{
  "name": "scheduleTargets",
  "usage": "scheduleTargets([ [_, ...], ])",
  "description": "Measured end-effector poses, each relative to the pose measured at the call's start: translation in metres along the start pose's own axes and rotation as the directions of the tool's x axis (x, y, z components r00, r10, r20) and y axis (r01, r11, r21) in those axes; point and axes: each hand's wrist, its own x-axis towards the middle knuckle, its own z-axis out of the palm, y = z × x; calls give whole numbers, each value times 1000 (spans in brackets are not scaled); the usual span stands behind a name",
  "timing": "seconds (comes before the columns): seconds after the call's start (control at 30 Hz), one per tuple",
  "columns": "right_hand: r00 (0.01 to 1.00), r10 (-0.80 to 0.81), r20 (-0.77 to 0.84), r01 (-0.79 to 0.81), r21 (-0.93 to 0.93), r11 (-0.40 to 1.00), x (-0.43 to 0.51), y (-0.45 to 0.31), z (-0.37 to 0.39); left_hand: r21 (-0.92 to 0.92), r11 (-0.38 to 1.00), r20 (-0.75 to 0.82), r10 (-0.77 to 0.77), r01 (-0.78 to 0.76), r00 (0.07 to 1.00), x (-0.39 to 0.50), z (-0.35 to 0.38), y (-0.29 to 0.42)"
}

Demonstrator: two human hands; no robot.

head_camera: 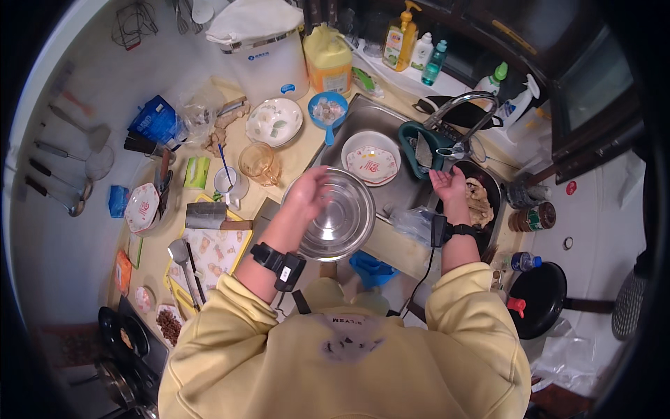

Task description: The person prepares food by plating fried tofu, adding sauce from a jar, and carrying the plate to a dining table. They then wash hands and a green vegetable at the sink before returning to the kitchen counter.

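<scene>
My left hand (311, 193) is above the left side of a stainless steel basin (343, 222), fingers apart and slightly blurred. I cannot tell whether it touches the rim. The basin overlaps the sink's front edge and looks empty. My right hand (449, 184) is raised, palm up and bare, between a dark green sink strainer (413, 149) and a dark pan (494, 180) holding pale food (479, 201). In the steel sink (343, 141) lies a white bowl (361, 140) with a red-patterned dish (372, 163) in it.
A cleaver (207, 215) lies on a yellow-edged cutting board (220, 246) to the left. Behind stand a glass cup (257, 161), a floral bowl (275, 123) and a blue ladle-like strainer (328, 131). The faucet (466, 99) arches over the sink. A clear plastic bag (416, 224) lies at its front edge.
</scene>
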Motion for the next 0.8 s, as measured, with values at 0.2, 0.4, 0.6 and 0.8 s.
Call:
scheduleTargets([
  [0.2,974,171,149,-9,-725,688,-11,103,-6,432,900,-588,333,-62,737,14,-100,-53],
  [0.4,850,450,275,-151,-691,707,-48,188,14,-311,924,-426,73,-221,902,34,-126,-125],
  [0.6,875,412,255,-94,-745,661,-67,184,19,-264,904,-437,197,-335,877,44,-138,-142],
  [0.8,858,454,241,-45,-845,532,-132,194,27,-546,773,-264,206,-322,942,-58,-148,-132],
])
